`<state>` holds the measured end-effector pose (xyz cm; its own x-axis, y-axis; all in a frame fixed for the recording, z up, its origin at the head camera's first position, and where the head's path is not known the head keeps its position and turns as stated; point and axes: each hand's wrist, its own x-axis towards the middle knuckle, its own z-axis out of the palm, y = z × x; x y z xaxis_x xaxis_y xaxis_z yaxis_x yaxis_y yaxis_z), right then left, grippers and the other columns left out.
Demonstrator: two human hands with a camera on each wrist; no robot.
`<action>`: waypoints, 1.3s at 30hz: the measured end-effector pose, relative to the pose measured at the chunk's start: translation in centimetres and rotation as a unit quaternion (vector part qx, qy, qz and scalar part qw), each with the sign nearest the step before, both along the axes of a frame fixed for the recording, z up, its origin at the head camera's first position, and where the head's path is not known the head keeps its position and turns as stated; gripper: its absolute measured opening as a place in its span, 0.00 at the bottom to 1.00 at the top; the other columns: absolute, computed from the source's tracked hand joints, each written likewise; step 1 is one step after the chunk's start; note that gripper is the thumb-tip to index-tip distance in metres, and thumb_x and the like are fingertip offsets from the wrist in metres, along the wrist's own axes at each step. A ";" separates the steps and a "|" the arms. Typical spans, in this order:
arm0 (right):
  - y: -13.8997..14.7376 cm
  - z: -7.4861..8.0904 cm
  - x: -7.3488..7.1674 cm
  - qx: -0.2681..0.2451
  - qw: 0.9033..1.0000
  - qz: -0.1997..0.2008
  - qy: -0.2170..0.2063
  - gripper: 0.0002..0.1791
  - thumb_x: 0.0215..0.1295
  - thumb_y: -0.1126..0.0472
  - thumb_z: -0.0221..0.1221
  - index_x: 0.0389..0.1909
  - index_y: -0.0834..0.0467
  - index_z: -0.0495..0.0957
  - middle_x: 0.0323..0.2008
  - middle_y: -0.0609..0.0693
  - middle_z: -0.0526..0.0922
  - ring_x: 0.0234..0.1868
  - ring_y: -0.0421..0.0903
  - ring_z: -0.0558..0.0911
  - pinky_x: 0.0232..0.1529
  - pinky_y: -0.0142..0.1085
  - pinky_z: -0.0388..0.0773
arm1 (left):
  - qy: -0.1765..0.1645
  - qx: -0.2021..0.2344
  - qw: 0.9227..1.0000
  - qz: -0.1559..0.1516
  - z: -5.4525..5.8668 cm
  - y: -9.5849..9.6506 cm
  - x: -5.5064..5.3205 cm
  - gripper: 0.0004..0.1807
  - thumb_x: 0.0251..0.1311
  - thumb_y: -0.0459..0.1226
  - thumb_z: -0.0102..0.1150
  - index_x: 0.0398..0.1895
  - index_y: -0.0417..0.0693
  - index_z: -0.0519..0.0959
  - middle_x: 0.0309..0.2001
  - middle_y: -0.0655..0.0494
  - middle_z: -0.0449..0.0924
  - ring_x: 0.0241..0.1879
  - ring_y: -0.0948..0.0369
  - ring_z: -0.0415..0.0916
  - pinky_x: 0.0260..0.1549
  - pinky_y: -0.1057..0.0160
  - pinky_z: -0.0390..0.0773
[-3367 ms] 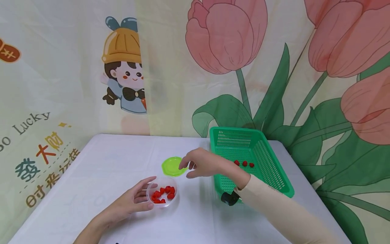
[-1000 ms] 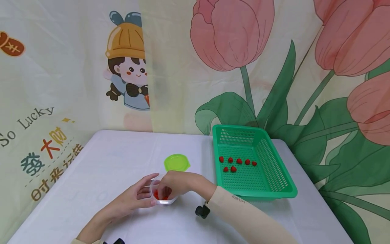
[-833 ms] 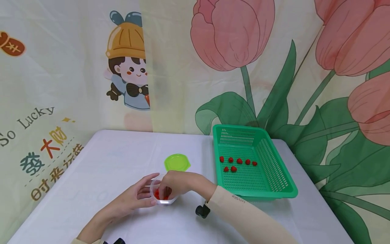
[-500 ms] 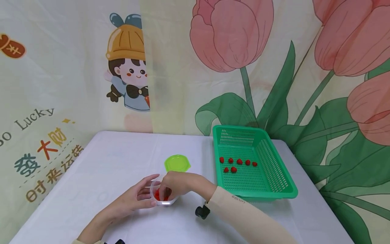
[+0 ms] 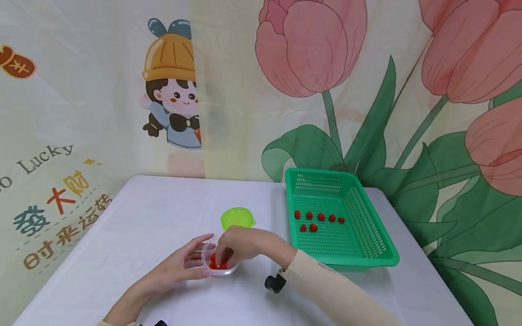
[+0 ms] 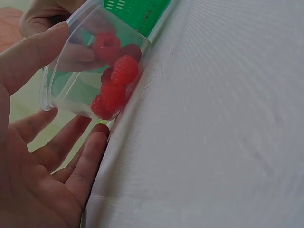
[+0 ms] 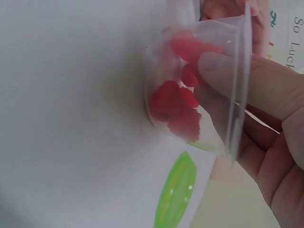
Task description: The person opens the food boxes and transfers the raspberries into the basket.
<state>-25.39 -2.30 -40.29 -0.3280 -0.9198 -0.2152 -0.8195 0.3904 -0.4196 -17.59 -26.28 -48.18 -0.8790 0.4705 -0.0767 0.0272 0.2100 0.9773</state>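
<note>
My left hand (image 5: 179, 267) holds a clear plastic tub (image 6: 78, 104) from the left, thumb at the rim on one side and fingertips along the other. Several red raspberries (image 6: 125, 70) lie in the bottom of the tub. Reaching in over the rim, my right hand (image 5: 246, 242) has its thumb and fingers down inside. They pinch a raspberry (image 7: 189, 75), partly hidden by the thumb in the right wrist view. A bright green lid (image 5: 236, 217) lies flat on the table just behind the tub.
To the right stands a green slotted basket (image 5: 346, 246). Several raspberries (image 5: 321, 217) sit in it in two rows, the back one longer. A white cloth (image 5: 171, 203) covers the table, and a printed curtain (image 5: 228, 90) hangs behind.
My right hand has gone from above the lid down into the tub, and over the last half second has lifted slightly. My left hand stays on the tub. More basket raspberries show now.
</note>
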 end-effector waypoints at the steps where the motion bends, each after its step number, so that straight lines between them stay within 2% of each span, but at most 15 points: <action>1: 0.1 0.3 0.0 0.001 1.000 -0.005 0.002 0.11 0.66 0.64 0.73 0.47 0.52 0.91 0.39 0.38 0.87 0.39 0.31 0.80 0.44 0.18 0.77 | -0.001 -0.001 1.000 0.002 0.0 0.0 0.0 0.49 0.68 0.35 0.70 0.86 0.54 0.52 0.78 0.37 0.62 0.71 0.42 0.72 0.59 0.68 0.79; 7: 1.3 2.5 0.3 0.000 0.999 -0.037 -0.005 0.11 0.66 0.64 0.73 0.49 0.52 0.91 0.39 0.37 0.88 0.40 0.31 0.81 0.45 0.20 0.78 | -0.003 -0.012 1.000 0.011 0.1 0.0 0.2 0.49 0.68 0.37 0.71 0.85 0.55 0.53 0.78 0.38 0.63 0.71 0.42 0.71 0.59 0.69 0.79; 12: 3.2 4.7 -0.2 -0.019 0.999 -0.048 -0.005 0.10 0.67 0.64 0.72 0.49 0.54 0.91 0.39 0.38 0.88 0.39 0.31 0.82 0.45 0.21 0.79 | -0.013 -0.020 1.000 0.021 0.1 0.1 0.3 0.49 0.67 0.39 0.72 0.85 0.55 0.54 0.78 0.39 0.64 0.71 0.42 0.71 0.58 0.70 0.79; 18: 7.2 7.4 -1.9 -0.050 0.996 -0.070 0.014 0.10 0.68 0.64 0.72 0.48 0.54 0.90 0.41 0.41 0.88 0.40 0.33 0.83 0.46 0.24 0.81 | -0.002 -0.015 1.000 0.020 0.0 0.1 0.2 0.49 0.67 0.38 0.72 0.85 0.55 0.55 0.77 0.38 0.64 0.70 0.42 0.72 0.57 0.70 0.80; 25: 13.1 9.4 -4.1 -0.076 0.988 -0.135 0.020 0.12 0.69 0.65 0.71 0.51 0.52 0.90 0.45 0.42 0.89 0.45 0.36 0.85 0.50 0.30 0.84 | 0.005 -0.018 1.000 0.022 -0.1 0.2 0.0 0.49 0.66 0.38 0.73 0.85 0.55 0.55 0.77 0.38 0.65 0.69 0.42 0.72 0.58 0.71 0.79; 32: 18.3 9.8 -6.7 -0.078 0.983 -0.160 0.037 0.10 0.71 0.65 0.69 0.51 0.56 0.89 0.46 0.44 0.89 0.46 0.38 0.87 0.52 0.35 0.85 | 0.005 -0.027 0.999 0.025 0.0 0.4 0.0 0.48 0.65 0.38 0.74 0.84 0.56 0.57 0.77 0.39 0.65 0.70 0.42 0.71 0.59 0.73 0.77; 39: 22.1 8.3 -8.6 -0.050 0.978 -0.198 0.047 0.10 0.71 0.65 0.69 0.51 0.56 0.89 0.46 0.45 0.90 0.47 0.42 0.88 0.52 0.39 0.86 | 0.005 -0.024 0.999 0.027 0.1 0.5 0.1 0.48 0.66 0.38 0.73 0.85 0.55 0.56 0.76 0.39 0.65 0.70 0.43 0.71 0.59 0.72 0.77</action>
